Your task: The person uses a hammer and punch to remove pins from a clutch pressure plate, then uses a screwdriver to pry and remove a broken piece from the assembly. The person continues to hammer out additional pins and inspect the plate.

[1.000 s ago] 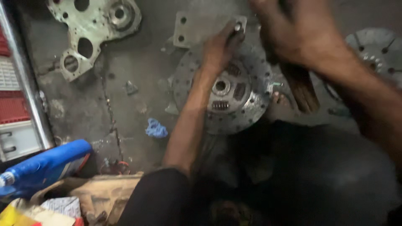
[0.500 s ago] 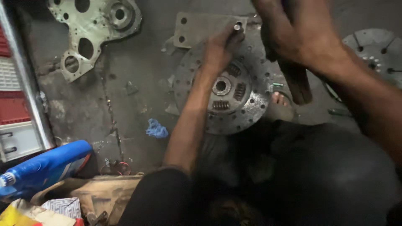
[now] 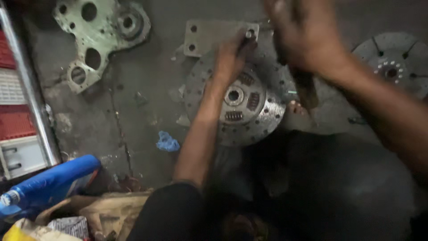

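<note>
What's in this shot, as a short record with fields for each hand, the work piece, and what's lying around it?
left hand: holds a punch upright at the clutch disc's far edge
right hand: raised, blurred, grips a hammer by its handle
clutch disc: flat on the floor, partly on a plate
second disc: at right
cover: pale green, holed, upper left
rag: blue, crumpled
bottle: blue, lower left

Right hand (image 3: 307,40) blurred, top cut off

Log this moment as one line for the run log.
left hand: holds metal punch on clutch disc rim | right hand: raised, blurred, grips wooden-handled tool | disc flat on concrete floor
</note>
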